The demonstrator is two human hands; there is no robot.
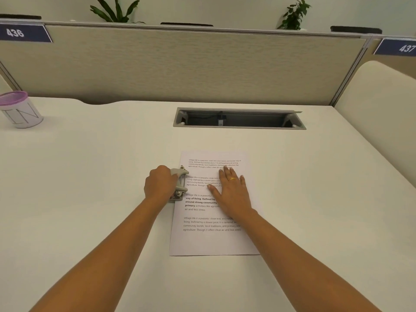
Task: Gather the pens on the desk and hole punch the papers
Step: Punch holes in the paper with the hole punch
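Observation:
Printed white papers [203, 239] lie in a stack on the desk in front of me. A grey hole punch [180, 183] sits at the stack's left edge, with the edge pushed into its slot. My left hand [159, 183] is closed over the punch's lever from the left. My right hand [231, 188] lies flat on the papers with its fingers spread, a gold ring on one finger. No pens show anywhere on the desk.
A white cup [21, 111] with a purple top stands at the far left of the desk [90, 176]. A grey cable slot [238, 119] is cut into the desk behind the papers. A beige partition [180, 64] closes the back, and a padded divider [378, 104] stands at the right.

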